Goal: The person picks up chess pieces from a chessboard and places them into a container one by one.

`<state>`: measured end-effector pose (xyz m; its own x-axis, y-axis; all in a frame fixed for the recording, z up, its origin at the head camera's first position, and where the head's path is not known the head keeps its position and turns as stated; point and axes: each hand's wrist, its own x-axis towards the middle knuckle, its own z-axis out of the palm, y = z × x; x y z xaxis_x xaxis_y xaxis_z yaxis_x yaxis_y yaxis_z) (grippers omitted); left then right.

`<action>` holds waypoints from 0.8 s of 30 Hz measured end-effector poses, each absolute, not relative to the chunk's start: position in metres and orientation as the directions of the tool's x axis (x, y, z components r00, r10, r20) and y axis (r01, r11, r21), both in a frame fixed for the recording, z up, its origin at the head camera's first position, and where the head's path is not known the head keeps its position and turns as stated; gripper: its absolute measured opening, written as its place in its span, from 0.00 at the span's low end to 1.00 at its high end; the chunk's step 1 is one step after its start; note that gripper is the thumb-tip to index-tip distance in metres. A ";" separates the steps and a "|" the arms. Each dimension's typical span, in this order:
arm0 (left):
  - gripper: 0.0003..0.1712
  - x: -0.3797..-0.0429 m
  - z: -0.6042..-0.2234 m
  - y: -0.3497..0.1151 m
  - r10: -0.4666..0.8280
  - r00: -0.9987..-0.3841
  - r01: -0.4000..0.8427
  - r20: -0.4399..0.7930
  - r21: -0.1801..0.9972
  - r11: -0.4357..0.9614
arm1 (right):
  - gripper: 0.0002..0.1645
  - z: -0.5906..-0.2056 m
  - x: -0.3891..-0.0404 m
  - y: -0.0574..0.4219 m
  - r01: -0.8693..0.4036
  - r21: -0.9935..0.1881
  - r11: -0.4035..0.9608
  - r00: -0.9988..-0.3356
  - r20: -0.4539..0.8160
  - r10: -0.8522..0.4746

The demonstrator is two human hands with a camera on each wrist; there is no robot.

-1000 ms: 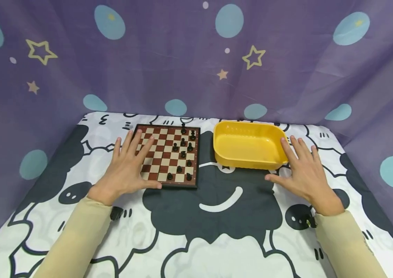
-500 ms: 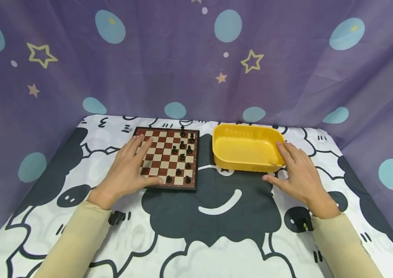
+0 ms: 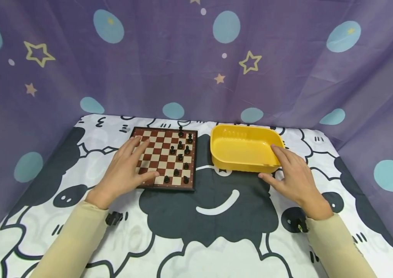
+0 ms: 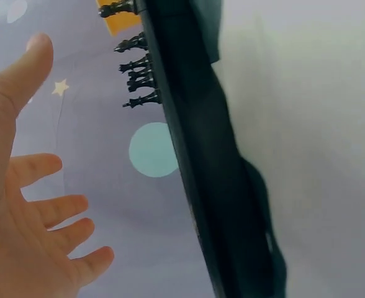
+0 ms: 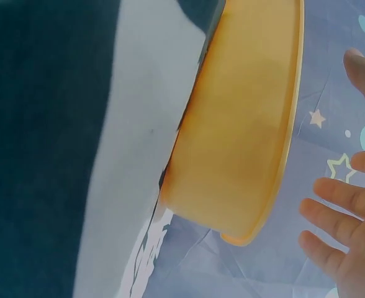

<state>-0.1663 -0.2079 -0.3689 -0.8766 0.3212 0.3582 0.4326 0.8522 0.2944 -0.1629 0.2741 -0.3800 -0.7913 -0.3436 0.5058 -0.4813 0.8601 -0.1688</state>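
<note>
My left hand [image 3: 119, 173] hovers over the left half of a brown-and-cream chessboard [image 3: 156, 151], fingers spread and thumb apart. Small black chess pieces [image 3: 180, 157] stand on the board's right half; in the left wrist view they jut from its edge, away from the left hand [image 4: 36, 230]. Over the near right corner of a yellow plastic basin [image 3: 239, 166] is my right hand [image 3: 295, 178], its fingers loosely extended with nothing in them. The right wrist view has the basin's side wall [image 5: 244, 118] beside the right hand [image 5: 362, 242], a gap between them.
A cloth [image 3: 213, 226] with black-and-white sheep drawings covers the table. Behind and at both sides hangs a purple curtain [image 3: 168, 69] with stars and blue ovals. A small black device [image 3: 114, 218] sits by the left cuff, another dark one [image 3: 302, 226] by the right.
Both hands have relaxed from a wider finger spread. The right hand has shifted left and in over the basin's corner; the left has drawn back slightly. The board and basin stay put.
</note>
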 end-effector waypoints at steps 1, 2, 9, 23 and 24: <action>0.57 -0.166 -0.370 -0.208 0.322 -0.879 0.431 0.353 0.296 0.853 | 0.58 -0.380 -0.162 0.273 -0.479 -0.175 0.860 -0.795 0.501 -0.341; 0.56 -0.166 -0.370 -0.209 0.321 -0.883 0.427 0.343 0.303 0.852 | 0.57 -0.380 -0.162 0.273 -0.477 -0.181 0.860 -0.799 0.497 -0.338; 0.53 -0.160 -0.368 -0.220 0.304 -0.909 0.398 0.284 0.379 0.835 | 0.56 -0.377 -0.161 0.268 -0.491 -0.178 0.853 -0.791 0.501 -0.351; 0.48 -0.159 -0.377 -0.251 0.167 -0.963 0.249 0.214 0.455 0.855 | 0.52 -0.371 -0.171 0.232 -0.589 -0.181 0.788 -0.735 0.526 -0.429; 0.48 -0.159 -0.378 -0.252 0.167 -0.964 0.246 0.206 0.459 0.854 | 0.52 -0.371 -0.172 0.229 -0.596 -0.183 0.782 -0.730 0.530 -0.432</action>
